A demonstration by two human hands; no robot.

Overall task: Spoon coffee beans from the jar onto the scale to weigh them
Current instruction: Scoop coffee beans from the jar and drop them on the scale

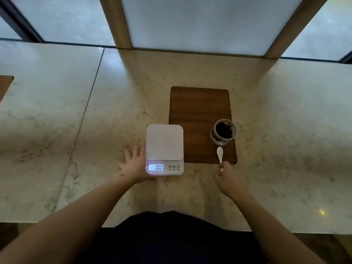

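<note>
A white digital scale [164, 143] stands on the marble counter, its lit display reading 0.00 and its platform bare. My left hand [133, 164] lies flat with fingers spread against the scale's left side. An open glass jar [224, 132] with dark coffee beans stands on the front right corner of a brown wooden mat [200, 111]. A white spoon [220, 154] lies in front of the jar, bowl pointing away from me. My right hand [227, 178] has its fingertips pinched on the spoon's handle end.
The marble counter [95, 121] stretches wide on both sides, with a seam on the left. Frosted window panes and wooden posts [116, 21] rise at the back edge. A brown panel [4, 84] shows at the far left.
</note>
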